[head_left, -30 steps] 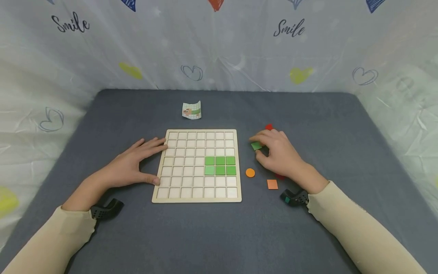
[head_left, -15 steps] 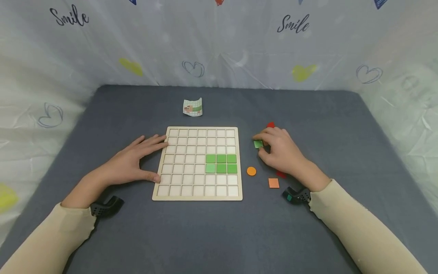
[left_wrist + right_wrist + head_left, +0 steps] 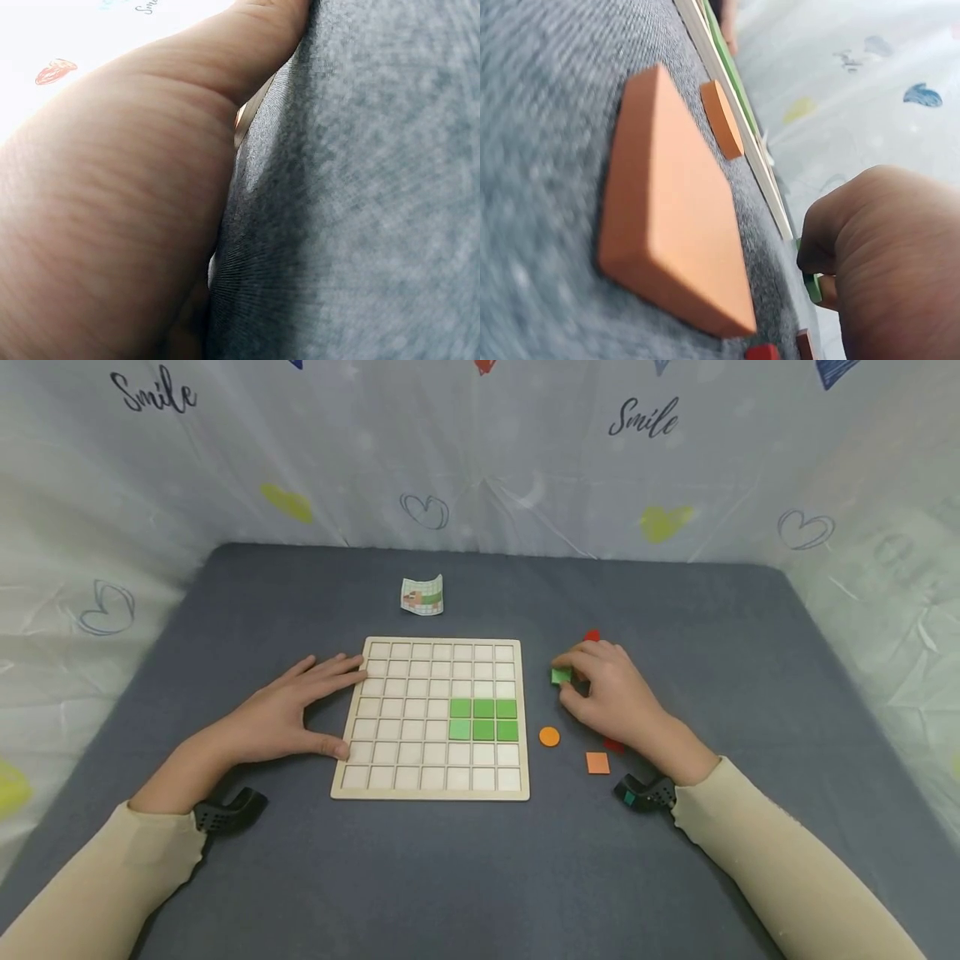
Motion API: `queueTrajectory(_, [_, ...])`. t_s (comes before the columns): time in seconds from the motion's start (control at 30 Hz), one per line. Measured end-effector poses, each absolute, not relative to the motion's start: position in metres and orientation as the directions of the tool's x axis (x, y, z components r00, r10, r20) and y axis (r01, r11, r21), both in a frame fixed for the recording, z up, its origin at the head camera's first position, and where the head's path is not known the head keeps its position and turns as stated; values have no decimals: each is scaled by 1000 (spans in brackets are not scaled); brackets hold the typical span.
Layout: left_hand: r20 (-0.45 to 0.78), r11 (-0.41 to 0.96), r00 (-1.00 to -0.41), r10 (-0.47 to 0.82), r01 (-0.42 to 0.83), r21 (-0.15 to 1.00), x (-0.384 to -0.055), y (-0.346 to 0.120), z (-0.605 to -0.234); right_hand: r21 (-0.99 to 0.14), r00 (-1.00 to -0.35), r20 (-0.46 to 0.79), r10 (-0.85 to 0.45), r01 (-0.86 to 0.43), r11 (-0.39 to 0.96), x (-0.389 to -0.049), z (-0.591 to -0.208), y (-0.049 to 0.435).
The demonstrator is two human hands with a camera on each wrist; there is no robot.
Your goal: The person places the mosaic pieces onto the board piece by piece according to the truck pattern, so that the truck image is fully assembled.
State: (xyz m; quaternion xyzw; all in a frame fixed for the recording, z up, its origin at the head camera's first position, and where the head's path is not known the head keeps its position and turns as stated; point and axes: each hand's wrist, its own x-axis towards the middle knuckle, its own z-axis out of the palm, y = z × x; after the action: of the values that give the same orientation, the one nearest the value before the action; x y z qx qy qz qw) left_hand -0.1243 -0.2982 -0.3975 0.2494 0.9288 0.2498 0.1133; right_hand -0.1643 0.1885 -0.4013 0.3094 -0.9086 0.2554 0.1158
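A pale wooden grid board (image 3: pixel 431 799) lies on the table, with a block of green square tiles (image 3: pixel 483 719) set in its right side. My left hand (image 3: pixel 285 718) rests at the board's left edge, fingers spread, fingertips and thumb touching the rim. Right of the board, my right hand (image 3: pixel 618 693) pinches a green square tile (image 3: pixel 560 677) between thumb and fingers; the right wrist view also shows this green tile (image 3: pixel 812 287). Under and around that hand lie red pieces (image 3: pixel 592 635), partly hidden by it. In the left wrist view the left hand (image 3: pixel 135 180) hides most of the board.
An orange round piece (image 3: pixel 549 737) and an orange square tile (image 3: pixel 597 763) lie between the board and the right wrist. Behind the board lies a small printed picture card (image 3: pixel 422 596). A patterned white curtain (image 3: pixel 525 460) hangs behind the dark grey table (image 3: pixel 442 877).
The green tile in my right fingers has turned slightly, staying near the same spot. My left hand keeps its place on the board's edge. The head view has shifted a little.
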Motion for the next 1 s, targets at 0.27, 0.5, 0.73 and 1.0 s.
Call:
queueTrajectory(0.27, [-87,751,-848,523,410,517,-126,-296,-395,-398,-761,410,-503,-646,651,-160,-399,186])
queueTrajectory(0.5, [-84,746,-842,533,421,516,-124,-297,-395,-427,-750,414,-515,-660,618,-152,-394,177])
queueTrajectory(0.73, [-87,749,-849,522,407,523,-123,-298,-397,-431,-716,434,-547,-698,572,-146,-393,162])
queueTrajectory(1.0, [-78,746,-843,532,423,515,-124,-300,-398,-417,-667,461,-585,-745,521,-145,-392,144])
